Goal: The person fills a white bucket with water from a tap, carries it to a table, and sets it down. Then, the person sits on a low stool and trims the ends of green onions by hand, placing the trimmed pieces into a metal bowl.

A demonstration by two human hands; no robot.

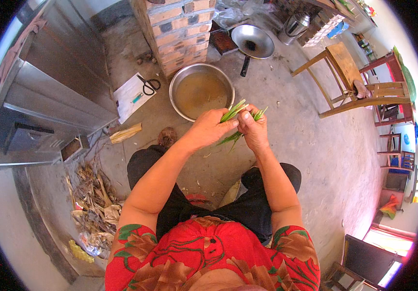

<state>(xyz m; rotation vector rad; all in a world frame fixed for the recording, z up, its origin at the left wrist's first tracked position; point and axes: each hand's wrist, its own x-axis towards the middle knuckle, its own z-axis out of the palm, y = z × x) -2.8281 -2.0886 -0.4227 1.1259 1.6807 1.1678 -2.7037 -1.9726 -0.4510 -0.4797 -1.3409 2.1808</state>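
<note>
Right now, both hands are busy with a bunch of green stalks (232, 113), just off the middle of the view toward two o'clock. The left hand (210, 127) has its fingers wrapped about the stalks, pale ends poking up past them; the right hand (254, 131) grips some too, thumb bent over, leafy bits showing on either side. The two thumbs come close together. Taking the view as a dial, a metal basin (174, 95) of brownish water sits at twelve, a wok (262, 40) at one, and a wooden bench (345, 65) at two. Black scissors (151, 87) lie at half past ten, dry husks (95, 194) at eight.
</note>
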